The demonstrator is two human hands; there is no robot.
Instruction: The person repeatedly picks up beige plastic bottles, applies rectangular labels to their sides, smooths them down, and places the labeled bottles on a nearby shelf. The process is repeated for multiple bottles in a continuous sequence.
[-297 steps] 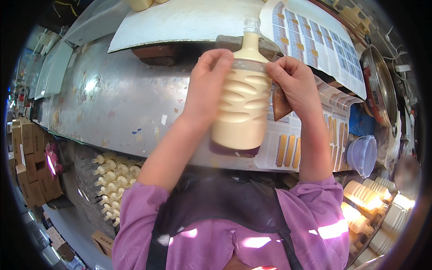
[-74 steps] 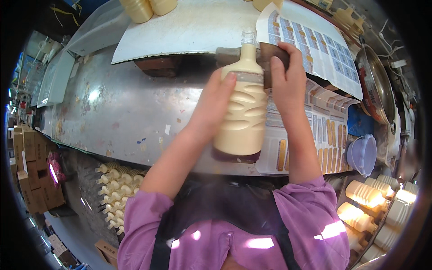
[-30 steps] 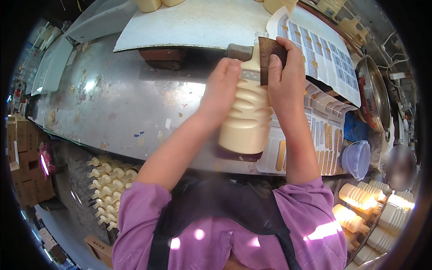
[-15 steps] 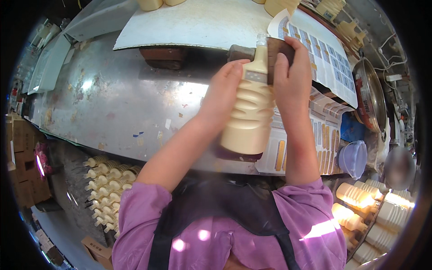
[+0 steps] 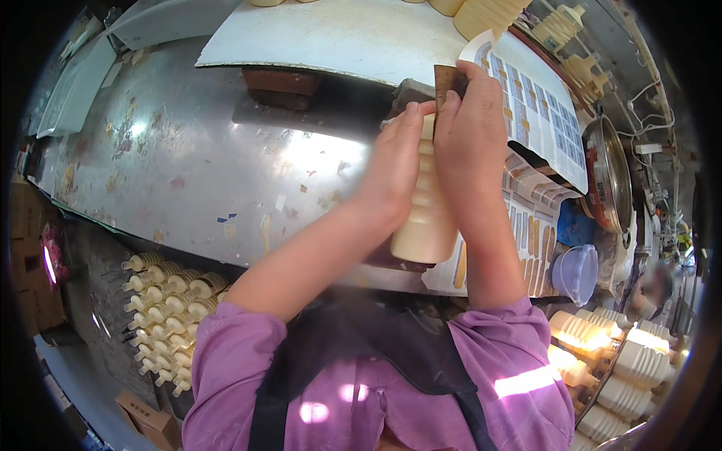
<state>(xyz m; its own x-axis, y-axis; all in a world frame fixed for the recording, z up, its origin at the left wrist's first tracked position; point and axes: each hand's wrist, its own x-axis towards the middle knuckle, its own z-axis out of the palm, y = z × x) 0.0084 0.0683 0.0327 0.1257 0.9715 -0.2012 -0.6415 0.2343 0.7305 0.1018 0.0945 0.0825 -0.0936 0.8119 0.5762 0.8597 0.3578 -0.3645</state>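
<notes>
A cream ribbed plastic bottle (image 5: 427,229) lies before me, its base toward me and a dark reddish support under its lower end. Along its left side lies my left hand (image 5: 395,161), fingers nearly straight and pressed to the shoulder, which steadies it. My right hand (image 5: 475,139) is closed around a thin, flat brown scraper-like piece (image 5: 444,78), held upright against the bottle's right side. Both hands hide the bottle's neck and most of its upper half. A grey block (image 5: 414,92) sits just beyond the left fingertips.
Printed label sheets (image 5: 538,113) lie right of my hands, with a lilac bucket (image 5: 575,272) beside them. A raised white board (image 5: 323,41) rests on a brick (image 5: 280,86) across the metal table (image 5: 188,173). Bottles stand in rows (image 5: 169,301) low left and more (image 5: 639,361) low right.
My left hand has slid over the bottle's shoulder and straightened its fingers. The neck, seen before, is now covered. The right hand and brown piece have shifted left against the bottle.
</notes>
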